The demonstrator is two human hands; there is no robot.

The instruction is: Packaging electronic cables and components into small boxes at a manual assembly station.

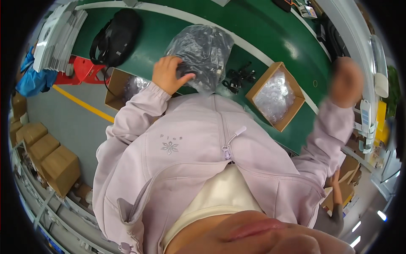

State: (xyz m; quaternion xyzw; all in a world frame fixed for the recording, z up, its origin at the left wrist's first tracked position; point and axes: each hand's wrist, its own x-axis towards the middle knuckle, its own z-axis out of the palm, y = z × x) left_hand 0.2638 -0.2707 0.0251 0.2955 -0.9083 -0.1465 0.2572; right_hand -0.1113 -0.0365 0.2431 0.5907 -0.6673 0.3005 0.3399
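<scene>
Left hand (170, 75) at clear bag (203, 46), thumb apart; right hand (347, 82) outstretched, blurred, fingers unclear.

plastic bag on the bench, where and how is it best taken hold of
Probably by its near end, coming from the person's side: the bag narrows there toward the jacket, and its creased, loose film looks easy to gather. The left hand is at its left edge, close to that end.

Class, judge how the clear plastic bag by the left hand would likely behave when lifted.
The plastic bag would probably flop, since its film looks thin and crumpled. Its glossy sheen suggests it may be slippery to grip.
</scene>
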